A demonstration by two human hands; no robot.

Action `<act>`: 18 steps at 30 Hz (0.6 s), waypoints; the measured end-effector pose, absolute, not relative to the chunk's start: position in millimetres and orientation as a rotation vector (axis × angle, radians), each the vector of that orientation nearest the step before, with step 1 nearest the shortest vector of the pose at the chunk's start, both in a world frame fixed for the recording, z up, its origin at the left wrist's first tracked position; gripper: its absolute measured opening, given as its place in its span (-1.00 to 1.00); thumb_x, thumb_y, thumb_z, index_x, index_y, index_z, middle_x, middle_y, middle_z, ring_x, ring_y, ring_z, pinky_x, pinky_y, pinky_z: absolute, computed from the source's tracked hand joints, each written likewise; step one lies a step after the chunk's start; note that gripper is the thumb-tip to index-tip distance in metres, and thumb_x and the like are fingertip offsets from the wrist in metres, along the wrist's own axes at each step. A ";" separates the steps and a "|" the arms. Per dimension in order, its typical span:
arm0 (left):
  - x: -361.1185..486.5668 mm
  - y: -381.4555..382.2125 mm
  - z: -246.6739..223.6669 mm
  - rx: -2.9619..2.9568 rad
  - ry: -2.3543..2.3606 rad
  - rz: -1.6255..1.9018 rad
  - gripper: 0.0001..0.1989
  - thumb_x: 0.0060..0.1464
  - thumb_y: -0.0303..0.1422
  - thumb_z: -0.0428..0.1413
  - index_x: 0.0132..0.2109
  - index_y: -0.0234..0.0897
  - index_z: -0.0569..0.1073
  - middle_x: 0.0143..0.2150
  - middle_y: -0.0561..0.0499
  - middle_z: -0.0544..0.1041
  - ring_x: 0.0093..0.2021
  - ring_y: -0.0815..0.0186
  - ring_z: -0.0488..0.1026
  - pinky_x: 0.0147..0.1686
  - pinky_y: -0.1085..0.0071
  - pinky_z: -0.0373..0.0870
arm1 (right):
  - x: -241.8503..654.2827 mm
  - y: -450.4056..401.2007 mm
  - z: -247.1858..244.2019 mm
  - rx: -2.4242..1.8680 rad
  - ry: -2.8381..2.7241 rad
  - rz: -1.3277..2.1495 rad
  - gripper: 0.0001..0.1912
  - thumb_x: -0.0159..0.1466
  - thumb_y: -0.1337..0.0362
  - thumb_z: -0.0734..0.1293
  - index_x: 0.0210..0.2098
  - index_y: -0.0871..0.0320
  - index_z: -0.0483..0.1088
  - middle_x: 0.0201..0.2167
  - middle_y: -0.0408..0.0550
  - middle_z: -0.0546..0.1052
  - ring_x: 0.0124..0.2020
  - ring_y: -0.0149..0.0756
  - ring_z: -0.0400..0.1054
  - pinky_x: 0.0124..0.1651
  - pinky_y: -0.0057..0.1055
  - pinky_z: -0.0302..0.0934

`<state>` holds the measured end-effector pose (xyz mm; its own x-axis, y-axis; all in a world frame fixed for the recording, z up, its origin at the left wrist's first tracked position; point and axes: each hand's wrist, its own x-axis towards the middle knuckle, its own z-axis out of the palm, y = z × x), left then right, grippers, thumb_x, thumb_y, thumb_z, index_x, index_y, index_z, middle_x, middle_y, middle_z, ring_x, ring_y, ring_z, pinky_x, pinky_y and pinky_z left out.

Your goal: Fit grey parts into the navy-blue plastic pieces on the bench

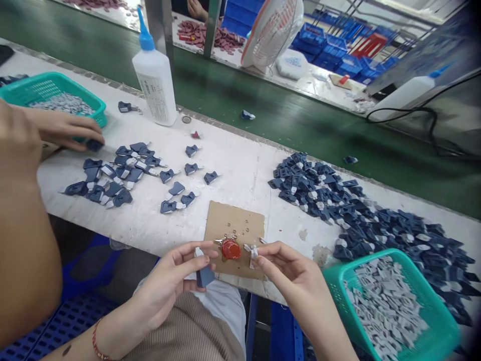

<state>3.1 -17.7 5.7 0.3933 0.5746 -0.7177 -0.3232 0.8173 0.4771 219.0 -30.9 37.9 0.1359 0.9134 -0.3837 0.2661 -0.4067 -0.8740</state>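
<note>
At the near edge of the bench, the left hand [176, 273] pinches a dark blue plastic piece [205, 276] between thumb and fingers, held just off the edge over the lap. The right hand [289, 273] pinches a small grey-white plastic insert [253, 252] at its fingertips, right above the brown cardboard scrap [235, 235] with its red glue puddle [230, 248].

The insert hangs so close to the wet glue that it could pick up too much and smear the fingers, I reckon. Both pieces sit over the edge or near it, so a slip could drop them to the floor.

To the right, the teal plastic basket of grey inserts [432, 346] overhangs the near edge and looks easy to knock. Further back lie the big heap of dark blue pieces [376, 215] and the smaller spread of assembled pieces [120, 175], then the white glue bottle with blue nozzle [155, 82]. At the far left, another person's hand [63, 131] rests beside a second teal basket [52, 90].
</note>
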 end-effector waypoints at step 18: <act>30.9 -29.4 15.8 0.400 0.880 0.866 -0.67 0.08 -0.28 0.27 0.02 -0.08 0.58 -0.02 -0.02 0.61 0.03 0.17 0.51 -0.07 0.36 0.55 | 182.8 -49.5 58.6 -1.628 -1.476 1.015 -0.96 0.24 0.29 0.32 -0.33 0.10 0.43 -0.29 -0.08 0.59 -0.33 -0.35 0.54 -0.24 -0.52 0.48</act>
